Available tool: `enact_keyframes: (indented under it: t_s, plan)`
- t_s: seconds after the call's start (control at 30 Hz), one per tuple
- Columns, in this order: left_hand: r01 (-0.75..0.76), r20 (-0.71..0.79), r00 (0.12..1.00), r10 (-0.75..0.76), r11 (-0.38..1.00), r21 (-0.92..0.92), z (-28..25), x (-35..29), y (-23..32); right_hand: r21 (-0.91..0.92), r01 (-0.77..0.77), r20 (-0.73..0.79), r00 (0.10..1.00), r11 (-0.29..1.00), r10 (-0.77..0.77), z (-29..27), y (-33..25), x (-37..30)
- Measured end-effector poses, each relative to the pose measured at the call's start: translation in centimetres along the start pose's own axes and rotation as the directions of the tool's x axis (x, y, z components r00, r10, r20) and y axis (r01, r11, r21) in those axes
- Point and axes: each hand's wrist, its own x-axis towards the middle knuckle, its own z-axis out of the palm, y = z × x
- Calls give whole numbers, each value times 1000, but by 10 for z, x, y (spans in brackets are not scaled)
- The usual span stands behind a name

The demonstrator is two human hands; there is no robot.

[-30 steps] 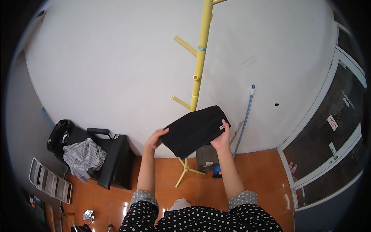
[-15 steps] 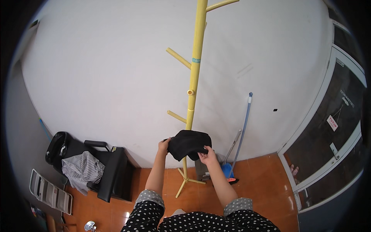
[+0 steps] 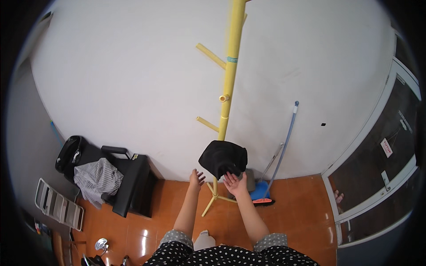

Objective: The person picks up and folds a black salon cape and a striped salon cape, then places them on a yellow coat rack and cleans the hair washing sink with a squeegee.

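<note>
A soft black cloth item shaped like a hat [image 3: 222, 156] is at the lower part of a yellow coat stand [image 3: 228, 88], in front of its pole. What holds it up is hidden. My left hand [image 3: 196, 180] is open, palm turned inward with fingers apart, just below and to the left of the black item, not touching it. My right hand [image 3: 235, 182] is open too, palm up under the item's lower right edge. Its fingertips overlap the cloth from here; I cannot tell whether they touch it.
A black padded chair [image 3: 137, 186] with a striped grey cloth [image 3: 97, 177] stands at left, beside a folded step stool [image 3: 60, 206]. Right of the stand are a blue dustpan [image 3: 259, 191] and a broom [image 3: 282, 148]. A glass door [image 3: 377, 159] is at the far right.
Both hands have come off the black item and opened, the left drawing down away from it. The item stays at the stand. My view has shifted slightly.
</note>
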Motion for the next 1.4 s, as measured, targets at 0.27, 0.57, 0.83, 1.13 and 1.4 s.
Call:
enact_keyframes:
  t_s: [0.27,0.57,0.83,1.13,1.4]
  plan:
    - [-32,-17,999,30,995,-99,-84,-85,-41,-286,-128,133,976,950,172,-48,78,1]
    - [-357,-285,904,319,929,-93,-223,-172,31,-775,-45,283,867,630,409,32,199,-46]
    - [-555,-508,730,456,830,-52,-374,-243,97,-856,50,385,726,515,570,96,355,-73]
    - [-629,-688,570,449,778,-13,-526,-305,132,-884,-2,369,614,468,698,121,528,-82]
    - [-624,-798,502,333,779,-68,-622,-297,130,-929,-30,278,602,369,749,127,630,-50]
